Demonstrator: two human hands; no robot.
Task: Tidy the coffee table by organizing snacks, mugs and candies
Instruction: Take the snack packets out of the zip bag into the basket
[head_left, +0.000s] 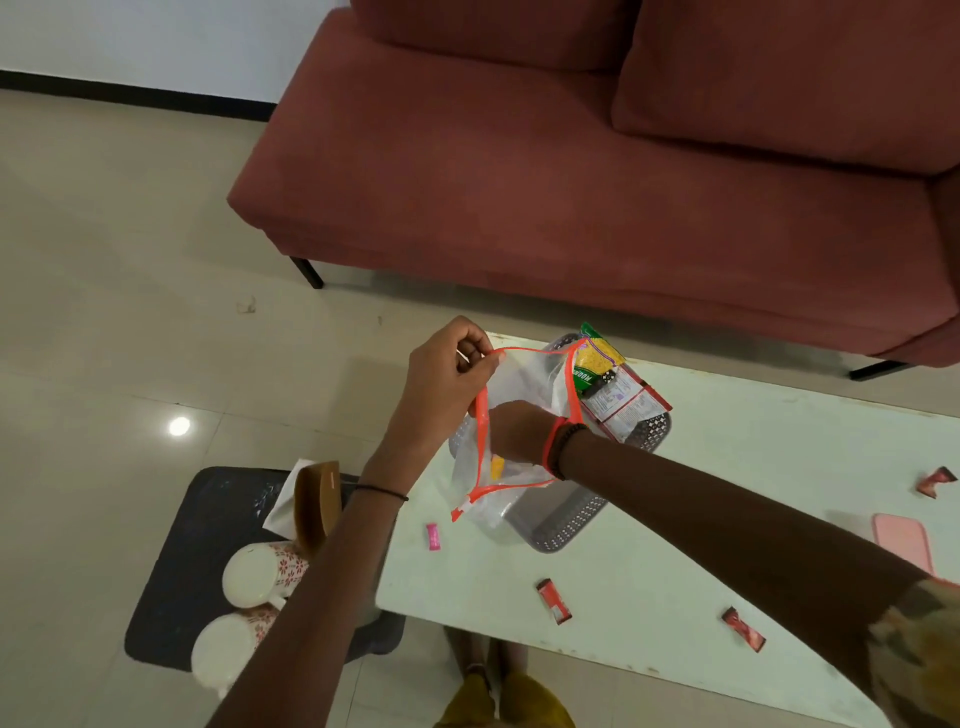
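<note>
Head view: my left hand (452, 364) pinches the orange zip rim of the clear bag (524, 379), above the grey basket (566, 525) on the coffee table (727, 467). My right hand (519, 431) is inside it; its grip I cannot tell. Limp, light, slippery film, I judge; the stiffer rim is the hold.

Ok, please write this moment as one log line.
left hand pinches zip bag rim | right hand inside bag | candies loose on table

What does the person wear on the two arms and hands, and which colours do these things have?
Both forearms are bare. The left hand has a thin black band at its wrist. The right hand has a dark beaded bracelet at its wrist. A short patterned sleeve in green, brown and orange covers the right upper arm.
</note>
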